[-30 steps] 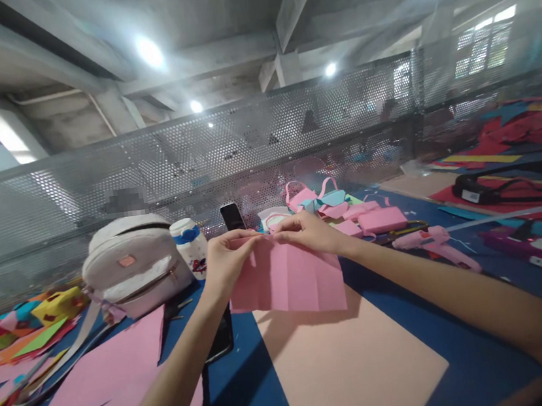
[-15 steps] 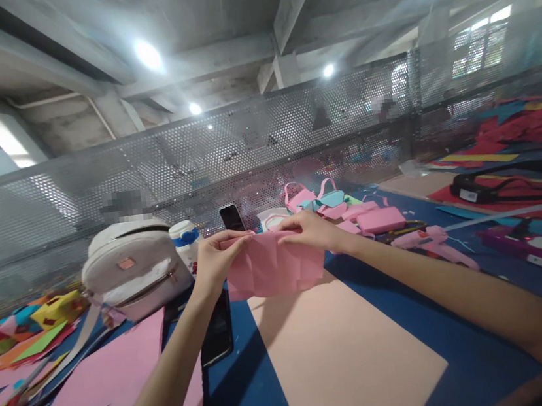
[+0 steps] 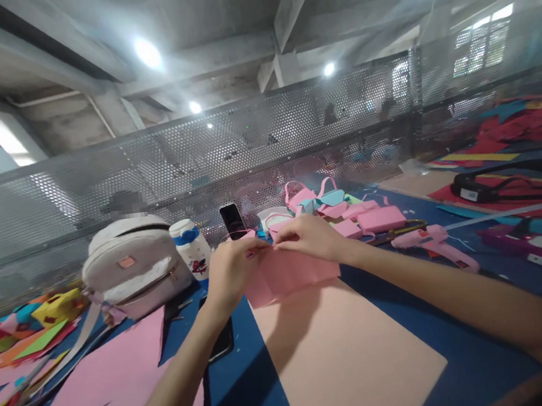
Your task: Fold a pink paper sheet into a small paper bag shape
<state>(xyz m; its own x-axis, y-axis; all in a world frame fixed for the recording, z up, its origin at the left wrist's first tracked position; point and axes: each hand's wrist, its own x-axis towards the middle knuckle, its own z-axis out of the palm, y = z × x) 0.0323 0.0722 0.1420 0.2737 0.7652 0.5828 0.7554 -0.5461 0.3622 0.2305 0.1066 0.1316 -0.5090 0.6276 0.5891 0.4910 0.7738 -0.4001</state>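
Observation:
Between my two hands is a piece of creased pink paper (image 3: 292,276), its lower edge near the far end of a pale peach sheet (image 3: 348,351). My left hand (image 3: 237,266) pinches its top edge from the left, fingers closed. From the right, my right hand (image 3: 307,235) pinches the same edge, fingertips almost touching those of the left. Both hands partly hide the upper edge of the paper. Just behind them lie small pink paper bags (image 3: 379,219) with handles and a light blue one (image 3: 332,199).
A white backpack (image 3: 133,266) and a white bottle (image 3: 191,252) stand to the left, near pink sheets (image 3: 100,382). A dark phone (image 3: 223,340) lies beside my left forearm. Past my right arm are a pink glue gun (image 3: 429,243) and a purple device (image 3: 533,246). A perforated metal screen (image 3: 244,147) closes the back.
My left hand has moved right along the top edge, bringing its fingertips close to the right hand's. The pink paper has shifted slightly right, and the bottle shows more fully.

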